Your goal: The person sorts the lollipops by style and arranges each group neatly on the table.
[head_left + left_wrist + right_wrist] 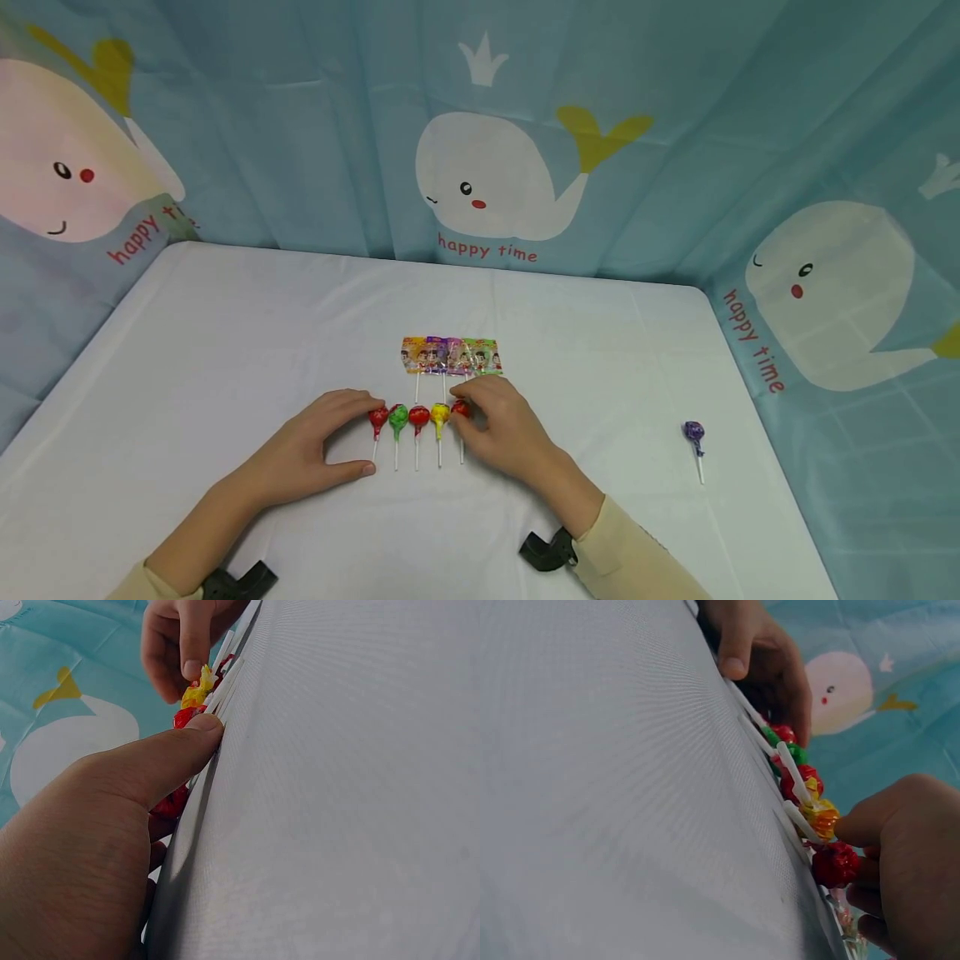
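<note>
Five lollipops lie side by side with their sticks toward me. At the left end is a red lollipop (378,417), then a green lollipop (398,417), a middle red lollipop (418,417) and a yellow lollipop (439,414). My left hand (311,454) rests around the left end, fingertips at the first red candy, thumb apart near its stick. My right hand (501,425) curls thumb and fingers round the rightmost red lollipop (835,864), partly covering it. Its thumb tip is right at the yellow wrapper.
Behind the row lie several flat, colourful packets (450,354) with white sticks. A purple lollipop (694,432) lies alone at the right on the white-covered table (600,358). A blue whale-print curtain (322,167) hangs around the back and sides.
</note>
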A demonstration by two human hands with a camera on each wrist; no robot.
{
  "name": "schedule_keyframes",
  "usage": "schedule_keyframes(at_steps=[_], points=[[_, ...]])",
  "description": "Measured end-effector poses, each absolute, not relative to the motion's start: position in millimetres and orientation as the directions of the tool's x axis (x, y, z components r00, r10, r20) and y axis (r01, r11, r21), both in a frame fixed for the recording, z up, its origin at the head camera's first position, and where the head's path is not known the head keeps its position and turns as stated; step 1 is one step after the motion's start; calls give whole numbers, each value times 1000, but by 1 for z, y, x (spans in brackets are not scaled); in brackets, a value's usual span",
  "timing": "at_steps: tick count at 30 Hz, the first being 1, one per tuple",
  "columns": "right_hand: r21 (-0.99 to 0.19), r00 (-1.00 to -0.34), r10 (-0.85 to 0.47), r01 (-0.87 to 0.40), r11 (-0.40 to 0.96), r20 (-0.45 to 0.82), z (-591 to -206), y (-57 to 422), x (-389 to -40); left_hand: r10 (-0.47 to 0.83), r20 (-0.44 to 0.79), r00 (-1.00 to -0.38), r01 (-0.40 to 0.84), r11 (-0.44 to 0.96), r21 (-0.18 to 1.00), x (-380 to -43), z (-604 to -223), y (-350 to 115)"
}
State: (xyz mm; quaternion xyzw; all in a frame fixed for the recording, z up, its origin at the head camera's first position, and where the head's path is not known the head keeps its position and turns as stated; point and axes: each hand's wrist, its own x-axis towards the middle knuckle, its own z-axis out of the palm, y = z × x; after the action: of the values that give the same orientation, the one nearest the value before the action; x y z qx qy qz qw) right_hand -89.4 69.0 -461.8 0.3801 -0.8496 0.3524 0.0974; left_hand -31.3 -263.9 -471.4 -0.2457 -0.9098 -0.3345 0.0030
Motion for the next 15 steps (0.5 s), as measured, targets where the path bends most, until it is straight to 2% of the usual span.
schedule_keyframes(at_steps=[15], points=[[-470,-648,-563,-760,448,513,-459,74,-87,446,186,-876,457,640,617,-31,-471,-264]])
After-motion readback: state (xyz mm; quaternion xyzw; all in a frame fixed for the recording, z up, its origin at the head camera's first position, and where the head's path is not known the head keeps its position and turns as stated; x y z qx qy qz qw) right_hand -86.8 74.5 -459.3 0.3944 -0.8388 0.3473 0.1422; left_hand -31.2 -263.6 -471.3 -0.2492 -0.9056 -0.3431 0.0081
